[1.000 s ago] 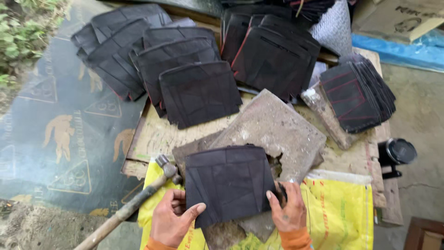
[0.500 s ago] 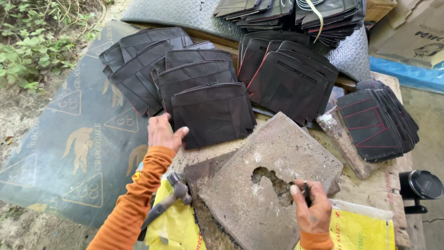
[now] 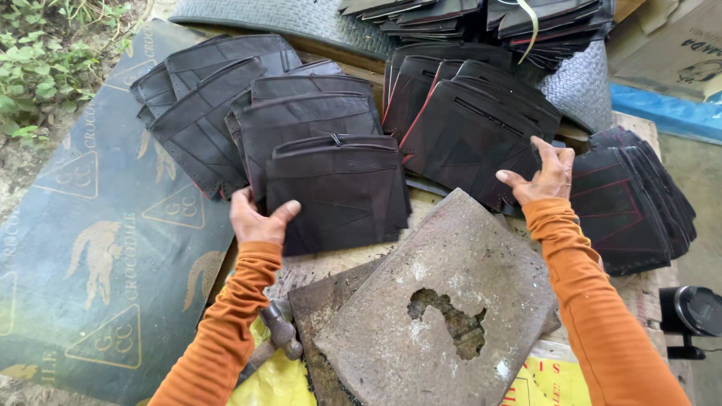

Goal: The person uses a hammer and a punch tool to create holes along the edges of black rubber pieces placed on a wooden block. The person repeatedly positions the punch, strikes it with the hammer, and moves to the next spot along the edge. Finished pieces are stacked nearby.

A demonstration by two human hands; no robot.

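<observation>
I'm looking down at an outdoor, makeshift leather-craft workshop — stacks of cut black panels [image 3: 331, 188] with stitch lines and zippers are spread over a rough wooden bench [image 3: 639, 128]. A worn stone slab [image 3: 444, 301] serves as a pounding block, with a hammer [image 3: 274, 338] beside it on a yellow sack [image 3: 278, 383]. Weeds [image 3: 45, 68] and bare dirt at the edge — plus a printed dark sheet [image 3: 90, 248] on the ground — show it's open-air.

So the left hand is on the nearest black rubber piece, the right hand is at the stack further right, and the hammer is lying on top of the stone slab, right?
Not quite. The head view shows the hammer beside the stone slab, on the yellow sack by the left sleeve. The rest holds: left hand on the nearest black rubber piece, right hand at the stack.
</observation>
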